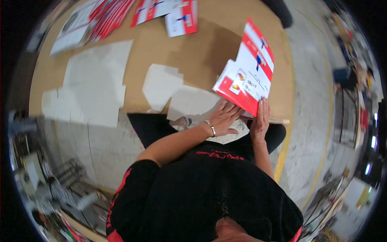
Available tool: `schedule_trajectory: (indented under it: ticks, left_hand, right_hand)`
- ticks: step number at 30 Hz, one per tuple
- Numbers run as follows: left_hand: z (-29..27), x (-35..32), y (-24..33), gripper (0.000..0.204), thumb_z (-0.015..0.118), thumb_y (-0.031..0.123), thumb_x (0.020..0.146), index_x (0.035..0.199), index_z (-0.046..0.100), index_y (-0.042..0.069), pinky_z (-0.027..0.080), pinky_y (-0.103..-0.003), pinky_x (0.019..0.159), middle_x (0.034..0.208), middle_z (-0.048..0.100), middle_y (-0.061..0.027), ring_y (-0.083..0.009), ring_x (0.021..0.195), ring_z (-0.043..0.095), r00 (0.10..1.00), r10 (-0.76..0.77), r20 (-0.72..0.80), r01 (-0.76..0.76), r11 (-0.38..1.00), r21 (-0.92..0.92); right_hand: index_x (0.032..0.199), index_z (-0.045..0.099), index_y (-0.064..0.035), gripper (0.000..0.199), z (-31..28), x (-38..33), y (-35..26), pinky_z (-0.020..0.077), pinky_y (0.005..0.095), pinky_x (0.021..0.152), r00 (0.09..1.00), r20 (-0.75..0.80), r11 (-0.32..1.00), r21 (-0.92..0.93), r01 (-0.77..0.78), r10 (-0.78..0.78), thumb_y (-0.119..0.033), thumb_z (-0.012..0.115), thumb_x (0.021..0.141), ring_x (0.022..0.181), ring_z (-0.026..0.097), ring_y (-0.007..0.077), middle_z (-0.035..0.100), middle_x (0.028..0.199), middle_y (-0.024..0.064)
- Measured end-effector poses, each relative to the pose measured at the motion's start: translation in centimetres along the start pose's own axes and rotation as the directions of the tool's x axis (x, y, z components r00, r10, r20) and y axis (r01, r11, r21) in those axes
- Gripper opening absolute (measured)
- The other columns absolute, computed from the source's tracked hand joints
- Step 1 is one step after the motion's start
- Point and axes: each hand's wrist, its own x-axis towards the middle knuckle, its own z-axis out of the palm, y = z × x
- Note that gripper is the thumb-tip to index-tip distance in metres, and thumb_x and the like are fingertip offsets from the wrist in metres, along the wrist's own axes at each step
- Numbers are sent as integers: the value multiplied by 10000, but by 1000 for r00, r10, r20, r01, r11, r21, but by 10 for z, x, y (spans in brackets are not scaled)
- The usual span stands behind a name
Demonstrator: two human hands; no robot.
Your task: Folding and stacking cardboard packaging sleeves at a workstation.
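A red and white printed carton blank (252,70) stands tilted up at the right front of the table, with a flap jutting out on its left. My right hand (261,121) grips its lower right corner, fingers upright along the printed face and the thumb hidden. Beside it, my left hand (225,119) lies flat with fingers stretched out at the table's front edge, its fingertips by the carton's lower edge. Under and left of that hand are a plain pale card sheet (193,103) and another pale card piece (160,84).
The brown table (185,52) has a fanned stack of red and white cartons (107,20) at its far left. More printed cartons (181,20) lie at the back middle. A large pale card sheet (94,76) overhangs the front left edge. Other people are visible at both sides.
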Motion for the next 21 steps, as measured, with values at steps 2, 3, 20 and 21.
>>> schedule_trajectory:
  ticks: [2,3,20,21]
  left_hand:
    - [-12,-14,-4,1017,692,571,690,1441,293,12,34,-587,1136,1540,216,-124,-298,1443,130,998,37,54,-40,998,56]
    - [-27,-31,-10,1017,692,571,690,1441,293,12,34,-587,1136,1540,216,-124,-298,1443,130,999,-2,39,0,998,60]
    - [-51,-80,-96,173,615,228,830,879,693,81,494,-430,701,821,613,-108,-324,759,596,774,-382,-505,309,924,-225]
    - [-43,-79,-94,196,618,232,821,932,687,86,484,-427,737,890,604,-96,-303,824,587,764,-382,-521,371,919,-129]
  right_hand:
    - [1383,421,-35,485,8,-3,17,260,488,1115,996,83,996,-78,40,-34,10,404,900,1346,382,327,443,1415,170]
    - [1373,438,-41,480,9,-3,23,251,489,1120,993,92,994,-76,75,-68,9,412,896,1342,392,316,463,1401,163]
    - [1448,325,-45,550,24,-34,104,273,431,1115,900,244,729,529,-435,360,-362,363,1001,1333,372,300,363,1466,146]
    - [1450,311,-31,538,18,-32,92,269,424,1116,948,216,939,203,-276,233,-307,371,993,1365,329,330,341,1481,175]
